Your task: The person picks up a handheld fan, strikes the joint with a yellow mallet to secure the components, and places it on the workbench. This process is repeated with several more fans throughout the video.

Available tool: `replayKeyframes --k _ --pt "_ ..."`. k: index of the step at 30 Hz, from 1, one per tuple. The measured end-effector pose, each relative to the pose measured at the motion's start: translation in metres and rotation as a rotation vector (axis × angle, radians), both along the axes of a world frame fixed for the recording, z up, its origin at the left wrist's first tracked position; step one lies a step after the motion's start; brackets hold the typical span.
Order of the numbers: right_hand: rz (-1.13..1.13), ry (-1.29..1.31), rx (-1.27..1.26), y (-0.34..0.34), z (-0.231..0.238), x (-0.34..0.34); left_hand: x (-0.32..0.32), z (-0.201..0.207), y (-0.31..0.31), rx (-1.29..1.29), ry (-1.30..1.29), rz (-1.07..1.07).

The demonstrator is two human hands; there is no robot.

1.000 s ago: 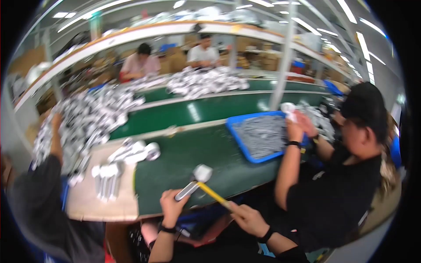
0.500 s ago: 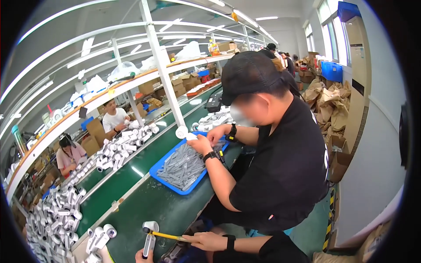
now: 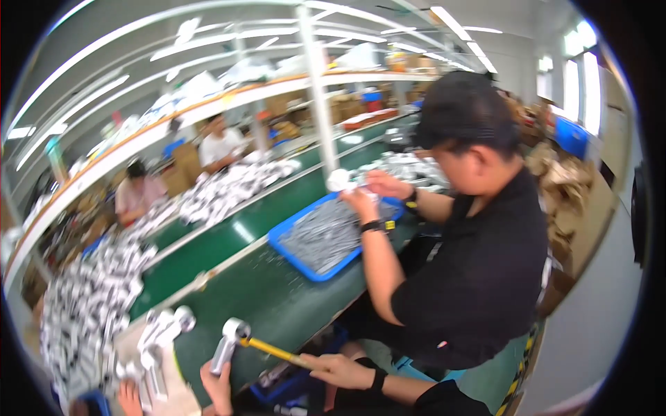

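At the near edge of the green bench, my left hand grips a white and grey part by its long handle, its round head pointing up. My right hand is closed around the end of a yellow-handled hammer. The dark hammer head is beside the part's round head; blur hides whether they touch. Left of my left hand, several similar white parts lie on a pale board.
Another person's fingers show at the lower left. A co-worker in black works at my right, over a blue tray of grey strips. A green conveyor and heaped white parts are beyond. A white post rises past it.
The view has shifted, so the bench appears farther right and higher. The hammer head has gone from across the part to its right side. Another person's fingers have come into view.
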State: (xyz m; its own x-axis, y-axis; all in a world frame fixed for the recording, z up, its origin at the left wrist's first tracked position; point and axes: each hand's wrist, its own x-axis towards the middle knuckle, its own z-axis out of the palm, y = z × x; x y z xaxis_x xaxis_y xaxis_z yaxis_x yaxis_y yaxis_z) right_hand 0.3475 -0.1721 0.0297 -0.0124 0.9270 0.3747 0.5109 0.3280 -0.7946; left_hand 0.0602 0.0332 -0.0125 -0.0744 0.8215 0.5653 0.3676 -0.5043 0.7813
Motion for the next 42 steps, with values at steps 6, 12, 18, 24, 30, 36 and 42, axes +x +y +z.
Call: replayKeyframes --k 6,12,18,24,30,36,42 --pt "-0.061 -0.146 0.12 0.015 0.049 -0.016 0.001 0.012 -0.004 -0.079 0.209 0.021" --pt "0.045 -0.297 -0.088 0.039 0.05 -0.03 0.002 0.022 -0.011 -0.007 0.219 0.099" --pt "0.042 -0.119 0.102 0.04 0.057 -0.04 0.002 0.016 -0.014 -0.058 0.215 0.071" --pt "0.08 -0.215 0.016 0.051 0.063 -0.039 0.001 0.019 -0.016 -0.149 0.215 0.06" --pt "0.12 -0.304 -0.064 0.062 0.051 -0.034 0.003 0.022 -0.011 -0.068 0.233 0.087" --pt "0.208 -0.307 -0.138 0.053 0.058 -0.048 0.002 0.013 -0.008 -0.102 0.243 0.109" --pt "0.2 -0.262 -0.092 0.049 0.052 -0.046 0.002 0.01 -0.008 -0.085 0.248 0.113"
